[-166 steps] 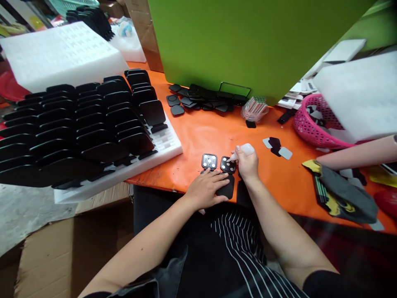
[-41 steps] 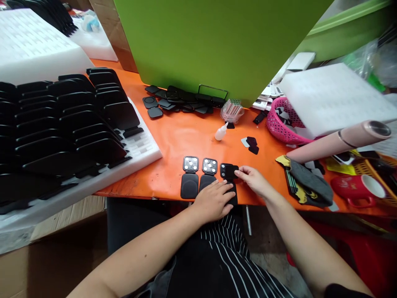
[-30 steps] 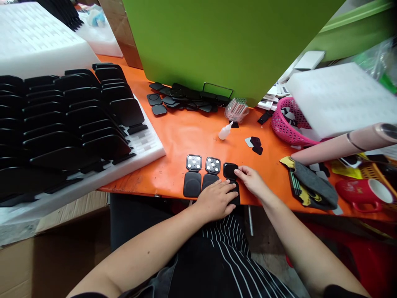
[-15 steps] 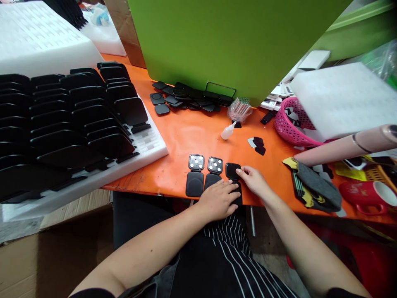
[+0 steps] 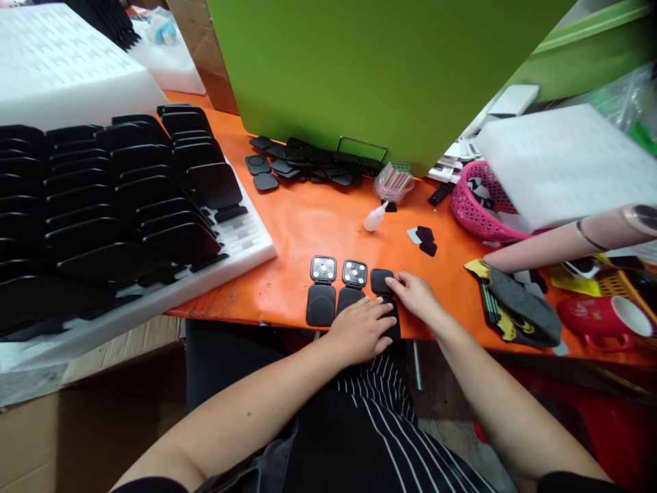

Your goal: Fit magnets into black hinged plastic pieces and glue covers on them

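Lowered since the earlier frames, a black square cover (image 5: 381,281) now lies flat on the upper half of the rightmost hinged case (image 5: 395,333). Right hand (image 5: 415,296) fingertips touch its edge, whether gripping I cannot tell; the left hand (image 5: 361,330) lies spread over the lower half. Beyond, a white bottle (image 5: 374,220) sits on the orange worktop (image 5: 308,219).

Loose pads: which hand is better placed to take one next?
Likely the right hand: nearer the loose pads and touching only one case; the left hand lies spread across two.
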